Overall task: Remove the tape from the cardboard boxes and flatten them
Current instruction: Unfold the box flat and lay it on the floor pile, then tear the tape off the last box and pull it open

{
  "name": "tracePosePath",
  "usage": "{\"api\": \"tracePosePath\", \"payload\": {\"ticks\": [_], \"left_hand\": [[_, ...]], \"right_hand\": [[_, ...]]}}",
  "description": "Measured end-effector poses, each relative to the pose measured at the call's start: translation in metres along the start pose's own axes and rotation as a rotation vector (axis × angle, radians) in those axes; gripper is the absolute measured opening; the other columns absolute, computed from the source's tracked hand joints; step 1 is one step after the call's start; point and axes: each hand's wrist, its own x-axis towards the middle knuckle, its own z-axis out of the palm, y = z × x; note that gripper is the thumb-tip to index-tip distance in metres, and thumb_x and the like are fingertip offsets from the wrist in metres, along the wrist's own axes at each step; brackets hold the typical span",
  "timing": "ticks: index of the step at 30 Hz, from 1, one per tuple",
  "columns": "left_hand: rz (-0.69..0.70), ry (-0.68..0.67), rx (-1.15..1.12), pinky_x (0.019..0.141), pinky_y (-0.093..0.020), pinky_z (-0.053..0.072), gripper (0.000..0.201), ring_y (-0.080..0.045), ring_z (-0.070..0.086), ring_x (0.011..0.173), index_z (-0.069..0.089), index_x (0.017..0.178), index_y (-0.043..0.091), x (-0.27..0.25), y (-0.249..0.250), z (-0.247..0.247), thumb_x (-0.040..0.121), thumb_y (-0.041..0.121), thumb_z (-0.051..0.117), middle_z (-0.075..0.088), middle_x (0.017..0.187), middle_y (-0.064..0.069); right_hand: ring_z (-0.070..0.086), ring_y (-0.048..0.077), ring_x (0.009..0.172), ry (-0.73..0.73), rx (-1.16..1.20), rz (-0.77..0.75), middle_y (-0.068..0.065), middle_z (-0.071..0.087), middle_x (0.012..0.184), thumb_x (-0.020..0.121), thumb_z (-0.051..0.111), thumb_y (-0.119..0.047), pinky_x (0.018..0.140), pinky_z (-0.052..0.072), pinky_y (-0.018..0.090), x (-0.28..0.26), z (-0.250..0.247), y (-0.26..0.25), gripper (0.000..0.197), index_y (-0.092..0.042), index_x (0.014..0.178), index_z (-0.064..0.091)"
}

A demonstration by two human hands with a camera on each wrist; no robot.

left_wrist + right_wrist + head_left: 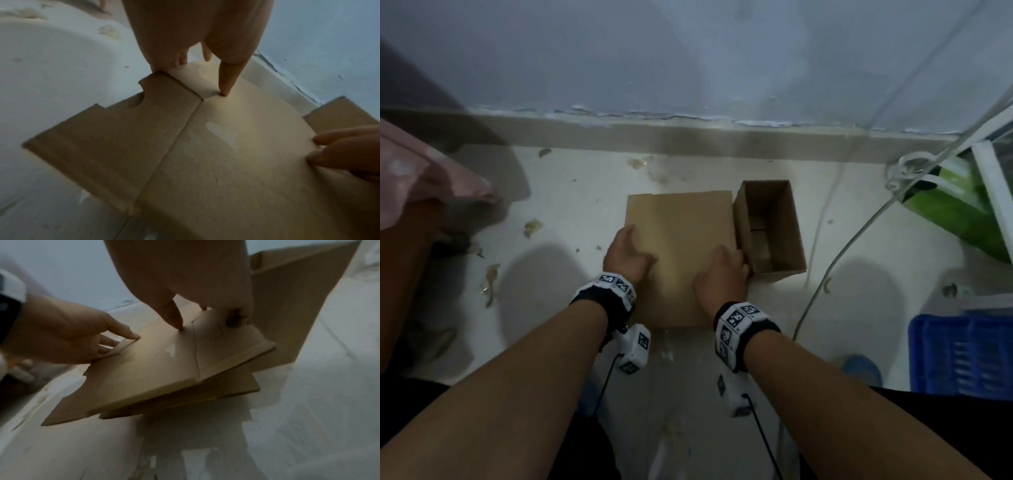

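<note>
A flattened cardboard box point(681, 253) is in the middle of the white floor. My left hand point(628, 255) grips its left edge, thumb point(226, 81) pressed on top and fingers tucked round a flap. My right hand point(722, 277) grips the right edge, thumb point(172, 318) on top and fingers point(236, 318) curled over the side. The sheet is tilted, a little above a second flat piece of cardboard point(205, 392). A pale tape remnant point(170, 350) marks the top face. An open, upright cardboard box point(768, 226) stands right beside it on the right.
The wall and its ledge point(688, 137) run close behind the boxes. A pink cloth point(421, 178) lies at the left, a green bag point(955, 212) and blue crate point(962, 353) at the right. A thin cable point(835, 253) crosses the floor. Scraps litter the floor.
</note>
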Motion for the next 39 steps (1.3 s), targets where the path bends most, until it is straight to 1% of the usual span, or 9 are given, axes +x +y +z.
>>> {"api": "tracePosePath", "payload": {"ticks": [4,6,11,18,23,27,33,37,39], "left_hand": [[-0.038,-0.079,0.091,0.113,-0.032,0.035,0.086,-0.026,0.044,0.138,0.031,0.154,0.033,0.009,0.001,0.025,0.081,0.024,0.076,0.043,0.154,0.0],[-0.033,-0.047,0.275,0.117,-0.044,0.031,0.088,-0.033,0.037,0.14,0.031,0.147,0.03,0.008,0.003,0.04,0.072,0.028,0.075,0.039,0.153,-0.009],[-0.417,-0.064,0.164,0.105,-0.049,0.044,0.105,-0.04,0.045,0.13,0.028,0.146,0.013,0.009,-0.008,0.054,0.064,0.046,0.085,0.039,0.146,-0.016],[-0.274,-0.015,-0.098,0.09,-0.036,0.053,0.055,-0.029,0.065,0.099,0.063,0.12,0.008,0.01,-0.035,0.043,0.076,0.034,0.083,0.07,0.117,-0.01],[-0.176,0.127,0.025,0.077,-0.031,0.041,0.047,-0.028,0.06,0.095,0.059,0.121,0.009,0.003,-0.035,0.04,0.091,0.044,0.066,0.066,0.118,-0.013],[-0.286,0.185,0.249,0.102,-0.048,0.039,0.061,-0.038,0.05,0.124,0.047,0.133,0.01,-0.003,-0.021,0.04,0.093,0.056,0.053,0.052,0.135,-0.02],[0.195,0.085,0.427,0.112,-0.047,0.032,0.049,-0.034,0.038,0.136,0.046,0.14,0.02,-0.047,0.01,0.058,0.097,0.042,0.054,0.044,0.146,-0.014],[0.346,-0.054,0.309,0.113,-0.042,0.036,0.044,-0.027,0.043,0.135,0.051,0.14,0.018,-0.064,0.033,0.086,0.1,0.034,0.054,0.046,0.148,-0.009],[0.39,-0.122,0.265,0.109,-0.038,0.039,0.039,-0.027,0.048,0.13,0.054,0.136,0.013,-0.072,0.042,0.093,0.1,0.029,0.054,0.052,0.141,-0.01]], "right_hand": [[0.021,0.039,0.147,-0.075,0.032,0.07,0.013,0.014,0.164,0.093,0.048,-0.019,0.117,0.031,0.048,0.023,0.005,0.025,0.057,-0.026,0.148,0.035],[0.02,0.038,0.149,-0.134,0.052,0.08,0.008,0.009,0.167,0.094,0.049,-0.02,0.12,0.028,0.048,0.03,0.007,0.038,0.063,-0.032,0.153,0.03],[0.04,0.034,0.141,-0.184,0.376,0.265,0.01,0.036,0.158,0.085,0.059,-0.02,0.114,0.039,0.04,0.038,0.023,0.052,0.091,-0.024,0.161,0.011],[0.058,0.03,0.114,-0.121,0.548,0.315,0.003,0.06,0.131,0.07,0.051,-0.026,0.1,0.052,0.048,0.048,0.023,0.061,0.058,-0.03,0.128,0.05],[0.062,0.023,0.101,-0.056,0.483,0.173,0.002,0.062,0.121,0.094,0.055,-0.022,0.087,0.055,0.035,0.042,0.022,0.062,0.037,-0.022,0.131,0.052],[0.058,0.028,0.11,-0.073,0.285,0.133,0.012,0.059,0.13,0.101,0.049,-0.027,0.089,0.049,0.032,0.033,0.017,0.055,0.037,-0.009,0.134,0.051],[0.056,0.029,0.117,0.173,-0.078,-0.047,0.007,0.06,0.124,0.095,0.049,-0.016,0.092,0.047,0.038,0.005,-0.021,0.025,0.024,-0.013,0.116,0.061],[0.049,0.032,0.119,0.593,-0.091,-0.181,0.01,0.054,0.13,0.085,0.046,-0.022,0.099,0.041,0.043,-0.002,-0.042,0.026,0.046,-0.012,0.129,0.052],[0.045,0.035,0.131,0.578,-0.159,-0.066,0.015,0.052,0.139,0.086,0.058,-0.024,0.11,0.036,0.048,0.003,-0.049,0.042,0.053,-0.008,0.135,0.048]]}}
